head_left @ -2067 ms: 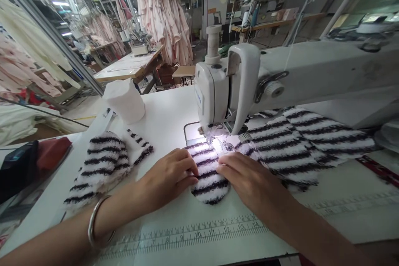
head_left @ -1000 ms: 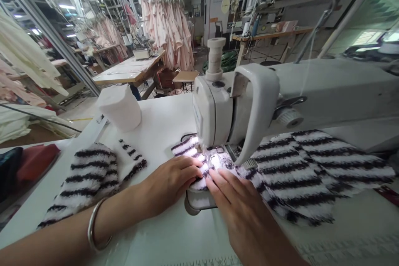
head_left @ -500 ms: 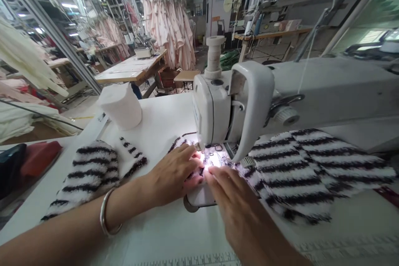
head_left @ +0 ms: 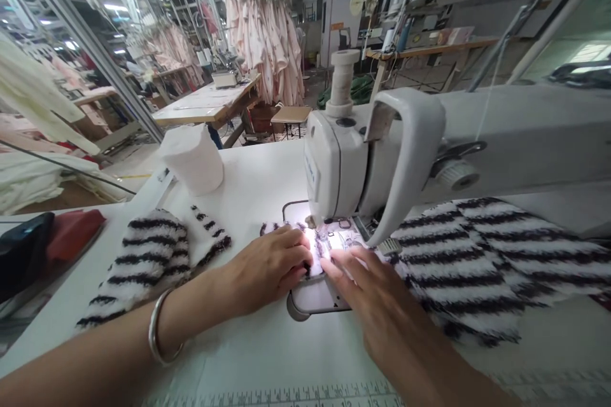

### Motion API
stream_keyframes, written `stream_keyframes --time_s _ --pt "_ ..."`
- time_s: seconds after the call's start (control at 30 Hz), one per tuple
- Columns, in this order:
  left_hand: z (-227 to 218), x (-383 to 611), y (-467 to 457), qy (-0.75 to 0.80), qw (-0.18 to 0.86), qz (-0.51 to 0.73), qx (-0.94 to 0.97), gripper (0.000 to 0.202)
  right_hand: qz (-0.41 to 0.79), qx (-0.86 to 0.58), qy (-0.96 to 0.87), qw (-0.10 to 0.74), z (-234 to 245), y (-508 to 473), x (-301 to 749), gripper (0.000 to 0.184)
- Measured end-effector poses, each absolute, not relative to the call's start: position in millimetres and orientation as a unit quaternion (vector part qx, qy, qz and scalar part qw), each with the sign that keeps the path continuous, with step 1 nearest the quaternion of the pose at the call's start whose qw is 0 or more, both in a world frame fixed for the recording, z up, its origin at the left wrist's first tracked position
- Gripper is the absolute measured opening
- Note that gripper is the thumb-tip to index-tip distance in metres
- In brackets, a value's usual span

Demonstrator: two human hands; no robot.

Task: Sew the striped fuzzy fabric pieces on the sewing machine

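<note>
A small strip of black-and-white striped plush fabric [head_left: 314, 267] lies under the lit needle area of a white sewing machine [head_left: 329, 172]. My left hand [head_left: 270, 264], with a silver bangle at the wrist, is closed on the strip's left side, fingers bent and pressed together. To the right of the needle, my right hand [head_left: 382, 296] rests with its fingers stretched out and slightly apart, fingertips at the strip's right edge. The needle tip is lost in the glare. Larger striped plush pieces [head_left: 458, 254] lie right of my right hand, partly beneath the machine arm.
Left of my forearm are a folded striped plush piece [head_left: 147, 254] and a narrow striped scrap [head_left: 210, 235]. A white cone-shaped roll [head_left: 193, 159] stands behind them. A ruler tape [head_left: 305, 394] runs along the front edge. Pink garments [head_left: 267, 44] hang beyond the table.
The view has shifted slightly, so the machine sits further right. My right fingertips have moved a little to the right, away from my left hand, and lie more spread.
</note>
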State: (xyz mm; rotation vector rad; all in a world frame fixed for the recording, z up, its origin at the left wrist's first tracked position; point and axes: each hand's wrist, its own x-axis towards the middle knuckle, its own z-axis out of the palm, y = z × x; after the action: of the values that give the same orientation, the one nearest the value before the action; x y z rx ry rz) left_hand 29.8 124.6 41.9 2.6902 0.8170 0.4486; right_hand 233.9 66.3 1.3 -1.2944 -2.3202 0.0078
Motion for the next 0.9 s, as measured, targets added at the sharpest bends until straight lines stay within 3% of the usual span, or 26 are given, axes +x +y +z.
stream_keyframes --time_s 0.23,0.6,0.9 --pt "52 18 133 0.243 0.186 0.122 0.944 0.037 -0.001 -0.513 -0.822 0.246 8 63 222 0.053" --pt "34 33 107 0.288 0.151 0.195 0.925 0.024 -0.106 -0.512 -0.828 0.204 16 72 232 0.049" --pt "38 22 106 0.264 0.201 0.183 0.925 0.022 -0.066 -0.528 -0.820 0.211 5 60 227 0.059"
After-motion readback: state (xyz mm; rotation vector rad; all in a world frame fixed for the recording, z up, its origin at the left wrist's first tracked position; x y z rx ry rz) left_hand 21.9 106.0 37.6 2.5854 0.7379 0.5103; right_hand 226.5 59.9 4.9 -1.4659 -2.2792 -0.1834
